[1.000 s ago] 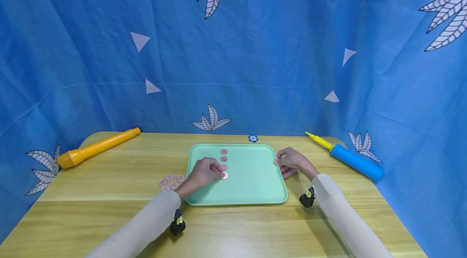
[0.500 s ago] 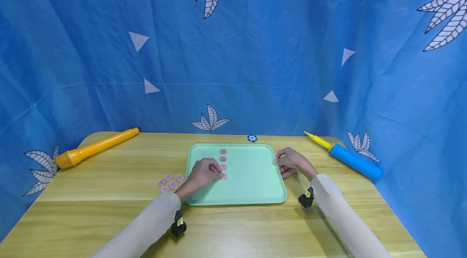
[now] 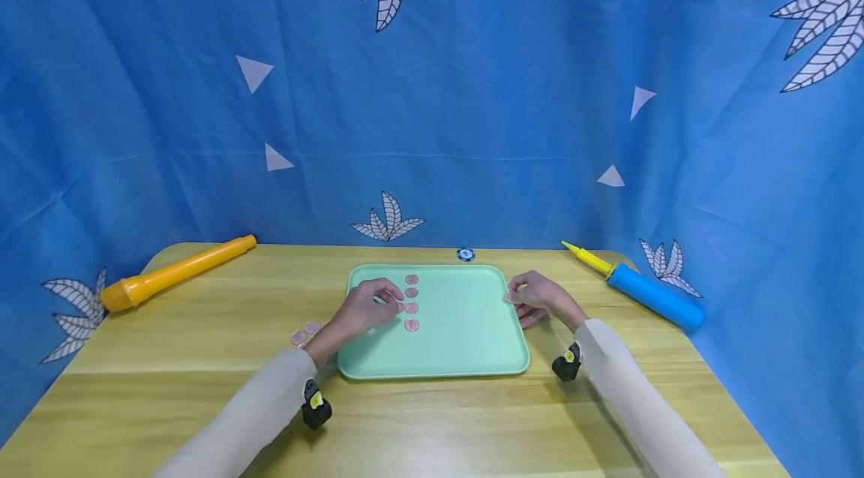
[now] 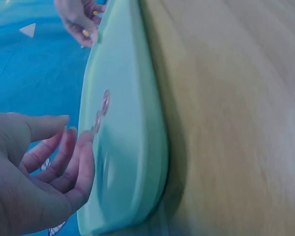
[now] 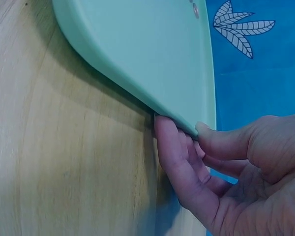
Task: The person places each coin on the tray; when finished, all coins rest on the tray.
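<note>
A pale green tray lies on the wooden table with several copper-coloured coins in a column on its left half; the nearest coin lies flat. Over the tray's left part hovers my left hand, thumb and fingers apart with nothing between them, as the left wrist view shows. At the opposite side my right hand pinches the tray's right rim, thumb on top and fingers below. More coins lie on the table left of the tray, partly hidden by my left forearm.
An orange flashlight-shaped tube lies at the back left. A blue hand pump with a yellow nozzle lies at the back right. Behind the tray is a blue and white poker chip. A blue cloth hangs behind the table.
My left hand has let go of the nearest coin in the column and moved back to the left, leaving it on the tray. The right hand keeps its hold on the rim.
</note>
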`<state>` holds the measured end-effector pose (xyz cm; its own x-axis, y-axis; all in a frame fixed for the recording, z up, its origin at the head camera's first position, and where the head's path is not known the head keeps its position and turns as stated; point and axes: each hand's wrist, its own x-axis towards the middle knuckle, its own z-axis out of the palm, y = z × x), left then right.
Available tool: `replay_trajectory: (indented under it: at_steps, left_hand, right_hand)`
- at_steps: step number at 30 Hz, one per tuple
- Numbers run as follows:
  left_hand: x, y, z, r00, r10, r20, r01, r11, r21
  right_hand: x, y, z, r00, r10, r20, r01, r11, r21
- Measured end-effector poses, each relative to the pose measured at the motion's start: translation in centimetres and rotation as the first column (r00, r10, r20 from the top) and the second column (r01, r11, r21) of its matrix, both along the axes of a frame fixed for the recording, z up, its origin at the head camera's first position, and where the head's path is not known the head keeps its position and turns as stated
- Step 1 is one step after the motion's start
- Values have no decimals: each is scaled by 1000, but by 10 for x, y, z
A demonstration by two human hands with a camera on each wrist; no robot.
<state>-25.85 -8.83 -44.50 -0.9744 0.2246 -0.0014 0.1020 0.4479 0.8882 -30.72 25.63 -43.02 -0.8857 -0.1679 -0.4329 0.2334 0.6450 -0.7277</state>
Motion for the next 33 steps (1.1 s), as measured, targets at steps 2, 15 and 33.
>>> replay_trajectory:
  at_steps: [2,15,33]
  left_hand:
    - [-1,-7,2,1000,6,-27,-6,1000,13]
    - [-2,-44,4,983,149,-104,-136,983,121]
    - [0,-125,2,995,-78,-61,76,996,-36]
  right_hand:
    - [1,0,0,1000,-2,7,2,1000,-10]
    - [1,-1,1,1000,9,1,-9,1000,3]
    - [1,1,-1,1000,0,-5,0,1000,-2]
